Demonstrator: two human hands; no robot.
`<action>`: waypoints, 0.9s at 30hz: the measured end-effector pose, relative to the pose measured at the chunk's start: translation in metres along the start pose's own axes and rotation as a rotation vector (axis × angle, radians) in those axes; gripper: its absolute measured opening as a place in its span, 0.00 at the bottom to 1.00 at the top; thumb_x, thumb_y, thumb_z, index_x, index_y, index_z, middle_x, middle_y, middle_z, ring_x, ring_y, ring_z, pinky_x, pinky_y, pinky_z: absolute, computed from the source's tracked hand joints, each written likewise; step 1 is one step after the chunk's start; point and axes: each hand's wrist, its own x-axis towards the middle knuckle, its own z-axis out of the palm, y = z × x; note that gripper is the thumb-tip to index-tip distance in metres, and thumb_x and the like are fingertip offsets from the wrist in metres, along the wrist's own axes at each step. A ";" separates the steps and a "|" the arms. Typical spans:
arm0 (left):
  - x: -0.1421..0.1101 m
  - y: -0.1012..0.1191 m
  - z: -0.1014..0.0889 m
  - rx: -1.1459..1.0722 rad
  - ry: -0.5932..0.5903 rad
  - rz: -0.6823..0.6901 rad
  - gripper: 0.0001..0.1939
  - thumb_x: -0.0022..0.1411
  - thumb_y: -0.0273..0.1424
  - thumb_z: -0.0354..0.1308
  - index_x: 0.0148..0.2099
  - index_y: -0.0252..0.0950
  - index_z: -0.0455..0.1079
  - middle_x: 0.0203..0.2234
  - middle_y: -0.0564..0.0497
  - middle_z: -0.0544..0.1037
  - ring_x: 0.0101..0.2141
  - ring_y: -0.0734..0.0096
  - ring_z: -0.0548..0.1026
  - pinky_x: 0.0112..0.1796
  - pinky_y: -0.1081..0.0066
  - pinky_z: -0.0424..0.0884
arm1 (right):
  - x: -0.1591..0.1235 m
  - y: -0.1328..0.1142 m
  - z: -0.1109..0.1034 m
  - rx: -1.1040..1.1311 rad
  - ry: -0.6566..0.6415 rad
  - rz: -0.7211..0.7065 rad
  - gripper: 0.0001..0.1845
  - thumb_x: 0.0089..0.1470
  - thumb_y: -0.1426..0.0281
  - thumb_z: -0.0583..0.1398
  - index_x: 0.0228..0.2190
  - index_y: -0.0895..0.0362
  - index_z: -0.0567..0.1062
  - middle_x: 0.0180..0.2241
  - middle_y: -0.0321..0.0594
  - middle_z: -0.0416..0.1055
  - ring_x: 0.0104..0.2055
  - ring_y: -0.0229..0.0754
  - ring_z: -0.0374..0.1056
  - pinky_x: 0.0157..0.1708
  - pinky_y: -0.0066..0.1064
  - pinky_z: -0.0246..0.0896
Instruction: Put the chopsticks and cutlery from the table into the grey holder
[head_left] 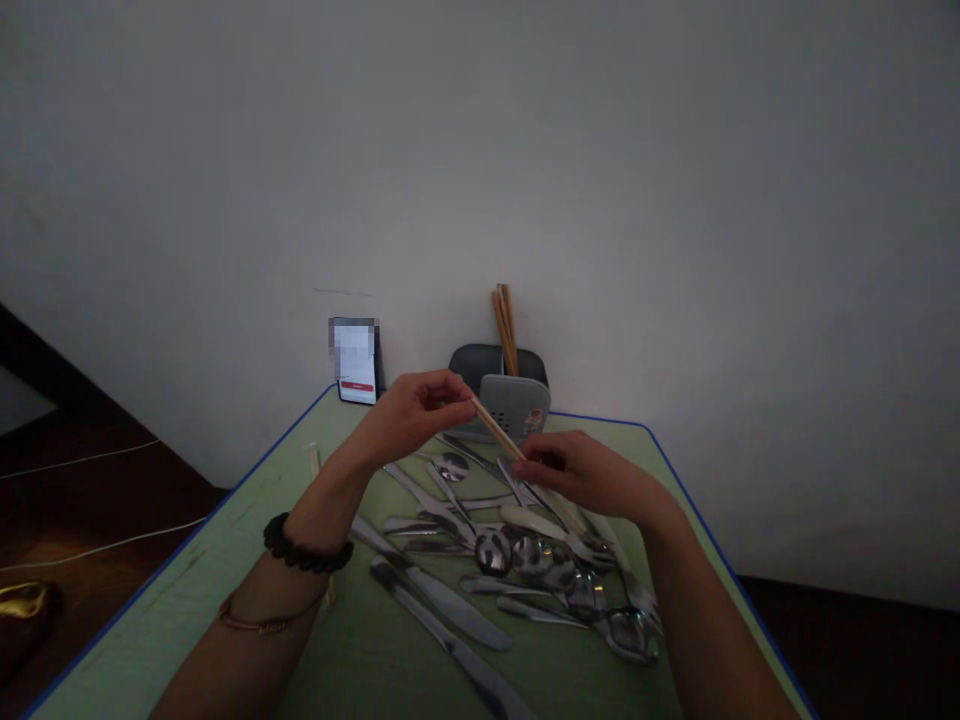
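Light wooden chopsticks [496,428] slant down to the right between my two hands; I cannot tell exactly how many. Their upper end is pinched in the fingers of my left hand [416,412], which wears dark beads at the wrist. Farther down, the fingers of my right hand [574,470] are closed around them. Below and between the hands lies a loose spread of metal cutlery, with a round spoon [493,552], a table knife [457,608] and several others overlapping. Just behind the hands stands a grey utensil holder [517,398] with several brown chopsticks [505,325] upright in it.
A lit phone [357,362] leans on the white wall [480,180] at the back left. More pale chopsticks [314,458] lie left of the cutlery, partly behind my left forearm. The green table [195,590] has a blue edge. Cables cross the dark floor at left.
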 end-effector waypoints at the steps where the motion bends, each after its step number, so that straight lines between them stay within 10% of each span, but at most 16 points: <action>1: 0.000 0.000 -0.001 0.020 0.004 0.005 0.10 0.53 0.35 0.61 0.32 0.32 0.70 0.28 0.51 0.77 0.29 0.74 0.73 0.31 0.74 0.68 | 0.000 0.000 0.000 0.004 0.010 -0.006 0.17 0.56 0.58 0.55 0.24 0.58 0.70 0.21 0.32 0.62 0.23 0.33 0.55 0.23 0.26 0.47; 14: -0.003 -0.009 -0.018 0.417 -0.218 -0.066 0.14 0.56 0.41 0.59 0.31 0.35 0.75 0.24 0.53 0.78 0.25 0.74 0.72 0.25 0.77 0.63 | -0.001 0.013 -0.005 -0.119 0.266 -0.081 0.11 0.57 0.66 0.55 0.32 0.57 0.75 0.30 0.39 0.72 0.30 0.37 0.64 0.31 0.28 0.56; 27: -0.002 0.008 -0.004 0.309 0.164 0.149 0.14 0.58 0.41 0.57 0.35 0.34 0.74 0.31 0.49 0.79 0.31 0.71 0.74 0.33 0.75 0.69 | -0.008 0.003 -0.008 0.123 0.200 -0.063 0.15 0.56 0.60 0.56 0.34 0.58 0.75 0.28 0.38 0.70 0.29 0.36 0.61 0.28 0.27 0.56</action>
